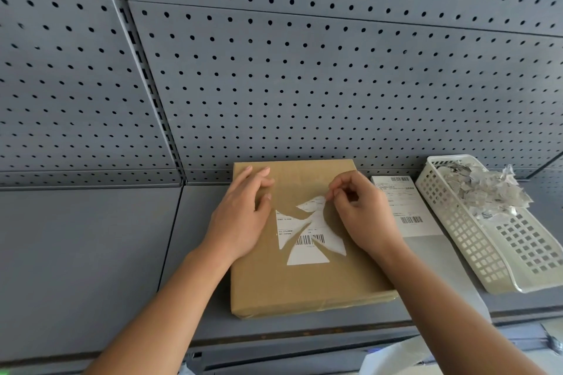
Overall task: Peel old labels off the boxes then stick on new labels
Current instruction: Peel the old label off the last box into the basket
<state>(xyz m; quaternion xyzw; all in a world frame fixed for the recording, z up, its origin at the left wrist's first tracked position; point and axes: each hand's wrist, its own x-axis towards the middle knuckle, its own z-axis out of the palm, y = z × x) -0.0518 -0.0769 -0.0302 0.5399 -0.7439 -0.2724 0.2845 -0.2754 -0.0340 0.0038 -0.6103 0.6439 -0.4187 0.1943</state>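
Observation:
A flat brown cardboard box (304,283) lies on the grey shelf. Its old white label (307,237) is torn into ragged pieces, with a barcode still showing. My left hand (240,213) rests flat on the box's upper left part, fingers straight. My right hand (356,210) pinches the upper torn tip of the old label between thumb and fingertips. A sheet of new white labels (402,207) with barcodes lies on the shelf just right of the box.
A white perforated plastic basket (499,253) at the right holds several crumpled label scraps (484,189). A grey pegboard wall (274,70) rises right behind the box. The grey shelf (91,253) extends to the left, its front edge near me.

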